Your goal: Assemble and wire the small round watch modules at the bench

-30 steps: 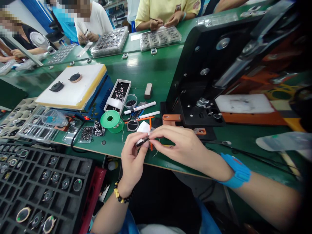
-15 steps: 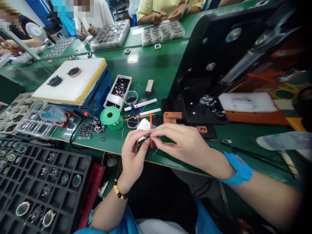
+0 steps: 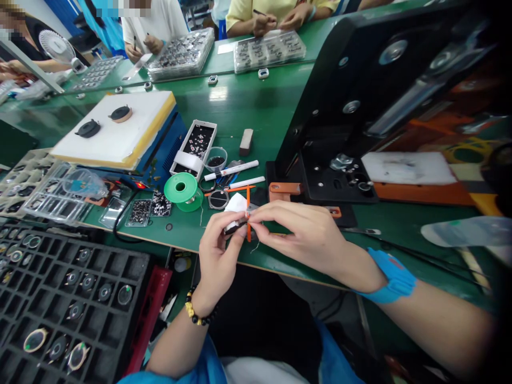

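Observation:
Between its thumb and fingers, my left hand [image 3: 220, 248] holds a small dark part [image 3: 235, 228] above the near edge of the bench. My right hand [image 3: 300, 226] meets it there, thumb and forefinger pinched on a thin orange stick [image 3: 248, 200] that stands nearly upright at the part's right end. The fingertips hide where stick and part touch. A white piece of paper [image 3: 237, 204] lies just behind the fingers. To the left of it stands a green spool [image 3: 181, 188], and a round dark watch part [image 3: 218, 199] lies between them.
A black press [image 3: 336, 106] rises at the right. A blue box with a white top [image 3: 132, 133] is at the back left, and a black compartment tray [image 3: 108, 320] at the lower left. Two white pens [image 3: 232, 170] lie behind my hands. People work across the green bench [image 3: 248, 101].
Both hands keep their hold with only slight finger movement. The view has shifted a little. Across the bench, the hands of the person in yellow have moved slightly.

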Action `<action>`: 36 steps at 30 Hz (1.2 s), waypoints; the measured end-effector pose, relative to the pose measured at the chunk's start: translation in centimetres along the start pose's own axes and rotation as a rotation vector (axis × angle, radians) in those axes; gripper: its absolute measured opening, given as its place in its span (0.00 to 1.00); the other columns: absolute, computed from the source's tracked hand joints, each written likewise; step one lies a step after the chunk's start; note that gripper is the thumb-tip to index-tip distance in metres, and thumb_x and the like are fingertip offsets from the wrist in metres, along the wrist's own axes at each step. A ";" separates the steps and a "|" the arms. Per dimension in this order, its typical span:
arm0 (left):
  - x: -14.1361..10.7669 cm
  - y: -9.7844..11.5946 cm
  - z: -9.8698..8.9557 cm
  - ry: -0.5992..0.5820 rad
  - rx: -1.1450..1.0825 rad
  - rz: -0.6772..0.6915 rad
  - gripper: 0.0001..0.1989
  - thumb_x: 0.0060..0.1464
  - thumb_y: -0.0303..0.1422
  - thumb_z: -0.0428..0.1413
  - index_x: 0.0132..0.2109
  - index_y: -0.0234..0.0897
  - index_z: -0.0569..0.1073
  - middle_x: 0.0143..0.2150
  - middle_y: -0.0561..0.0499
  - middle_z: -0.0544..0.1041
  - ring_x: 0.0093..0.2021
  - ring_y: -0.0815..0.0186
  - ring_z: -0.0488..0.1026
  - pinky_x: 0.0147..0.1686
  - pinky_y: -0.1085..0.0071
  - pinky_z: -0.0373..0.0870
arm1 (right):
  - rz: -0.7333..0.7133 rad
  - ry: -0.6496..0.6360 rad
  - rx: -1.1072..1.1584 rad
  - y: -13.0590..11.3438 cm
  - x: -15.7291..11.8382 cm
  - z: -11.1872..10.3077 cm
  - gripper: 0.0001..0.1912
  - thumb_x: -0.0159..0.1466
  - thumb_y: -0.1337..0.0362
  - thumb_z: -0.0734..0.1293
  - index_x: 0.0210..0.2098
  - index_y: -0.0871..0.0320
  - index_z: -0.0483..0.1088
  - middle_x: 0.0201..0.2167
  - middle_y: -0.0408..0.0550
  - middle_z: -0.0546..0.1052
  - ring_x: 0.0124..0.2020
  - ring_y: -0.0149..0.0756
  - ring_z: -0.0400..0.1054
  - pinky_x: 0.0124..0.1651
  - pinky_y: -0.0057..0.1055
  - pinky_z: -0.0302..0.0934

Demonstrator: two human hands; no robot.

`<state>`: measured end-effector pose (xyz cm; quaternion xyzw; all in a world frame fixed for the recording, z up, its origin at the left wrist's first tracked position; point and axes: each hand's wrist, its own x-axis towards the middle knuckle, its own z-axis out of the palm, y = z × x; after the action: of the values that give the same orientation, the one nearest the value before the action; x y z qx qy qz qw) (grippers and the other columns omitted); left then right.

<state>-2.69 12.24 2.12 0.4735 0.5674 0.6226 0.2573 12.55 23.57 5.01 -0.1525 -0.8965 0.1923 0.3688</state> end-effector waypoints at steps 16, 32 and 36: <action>0.0 0.3 0.0 0.011 -0.049 -0.070 0.10 0.66 0.32 0.61 0.53 0.45 0.79 0.52 0.47 0.78 0.54 0.60 0.76 0.50 0.69 0.76 | -0.003 0.066 0.009 -0.2 0.3 0.0 0.06 0.69 0.72 0.68 0.40 0.55 0.74 0.39 0.44 0.84 0.37 0.35 0.80 0.43 0.30 0.75; 0.0 0.5 -0.1 0.006 -0.094 -0.130 0.11 0.66 0.33 0.62 0.55 0.45 0.79 0.53 0.49 0.80 0.51 0.63 0.79 0.50 0.71 0.76 | -0.078 0.049 -0.016 -0.1 -0.1 0.2 0.07 0.71 0.72 0.69 0.47 0.61 0.76 0.45 0.49 0.84 0.45 0.39 0.81 0.50 0.34 0.76; 0.1 0.7 -0.1 0.010 -0.057 -0.105 0.11 0.66 0.32 0.61 0.54 0.44 0.79 0.52 0.49 0.80 0.50 0.64 0.79 0.48 0.73 0.76 | -0.095 0.046 -0.023 0.0 -0.2 0.2 0.06 0.70 0.72 0.70 0.46 0.63 0.77 0.45 0.51 0.84 0.45 0.41 0.81 0.50 0.35 0.76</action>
<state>-2.63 12.14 2.80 0.4326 0.5748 0.6265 0.3000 12.49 23.42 4.76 -0.1184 -0.8961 0.1606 0.3964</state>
